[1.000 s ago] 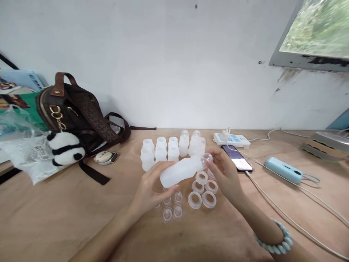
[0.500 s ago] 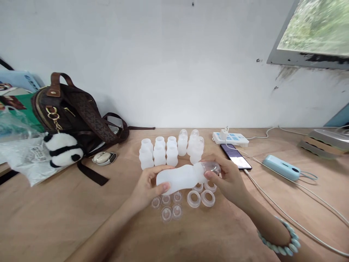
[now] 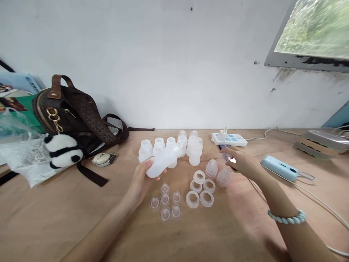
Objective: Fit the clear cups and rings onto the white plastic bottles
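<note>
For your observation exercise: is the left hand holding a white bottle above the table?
Yes, the left hand grips a white bottle tilted above the table.

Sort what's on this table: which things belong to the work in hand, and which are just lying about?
In use:
- left hand holding a white plastic bottle
- right hand holding a clear dome cap
- row of bottles
- screw rings
- teats
- two loose caps

Lying about:
- brown backpack
- panda toy
- power strip
- blue device
- plastic bag
</note>
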